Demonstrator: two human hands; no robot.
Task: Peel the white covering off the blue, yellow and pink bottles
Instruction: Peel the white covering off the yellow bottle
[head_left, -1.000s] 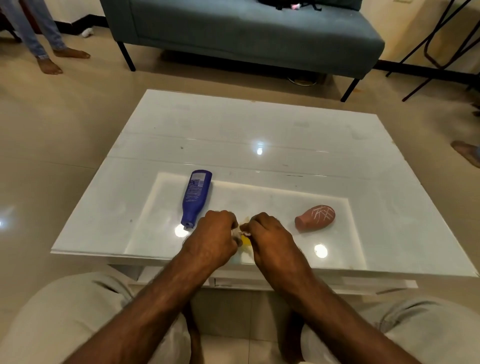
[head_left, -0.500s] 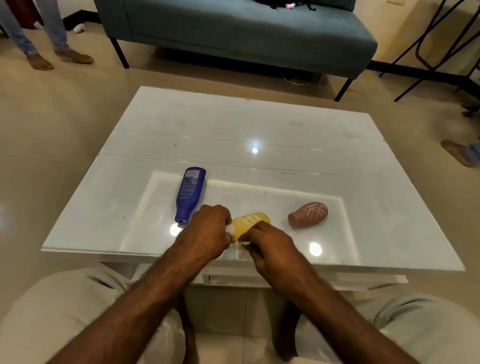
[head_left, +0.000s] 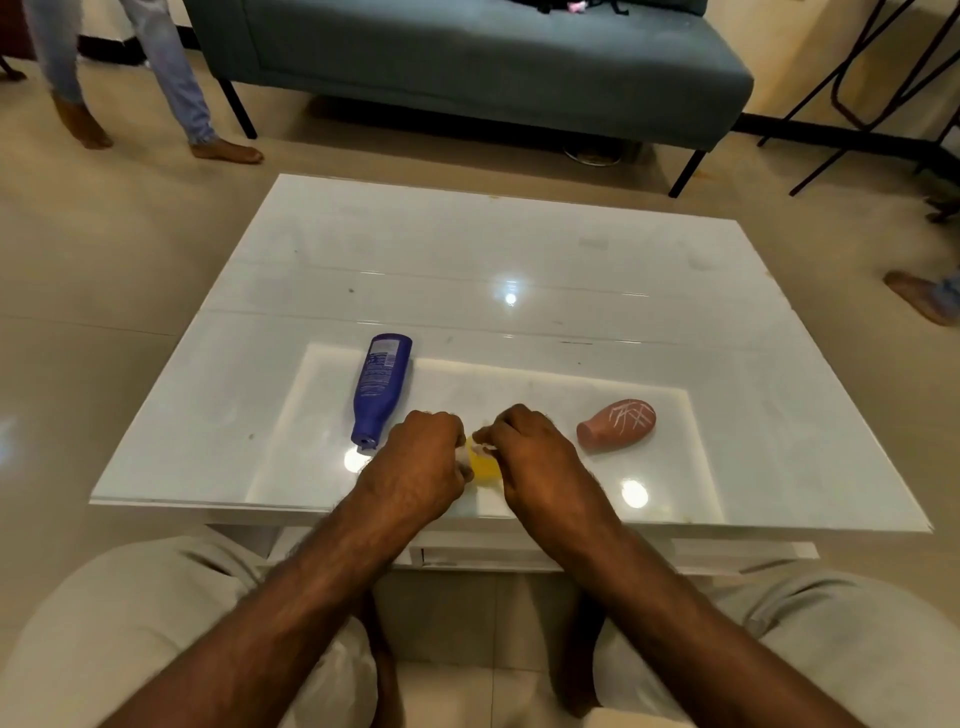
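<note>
Yellow bottle (head_left: 484, 466): lying at the near edge of the table (head_left: 519, 249), between both hands, mostly hidden; only a small yellow patch shows, where half a second ago much of its body was in view. Judged: hands have closed back over it, peeling is mid-way.

White covering (head_left: 485, 451): a thin scrap at the top of the yellow patch, at the right fingertips.

Left hand (head_left: 415, 467): fingers curled shut around the bottle's left end, steadying it.

Right hand (head_left: 540, 457): fingers pinched together at the white scrap; whether it has lifted free cannot be told.

Blue bottle (head_left: 381, 389): lying flat just left of the left hand, cap toward the person; no white covering seen on it. Printed label present, text too small to read.

Pink bottle (head_left: 617, 428): lying right of the right hand, apart from it, white strips crossing its upper side, so covering not yet removed. No writing legible.

Beyond the table: a grey-blue sofa (head_left: 493, 67).
</note>
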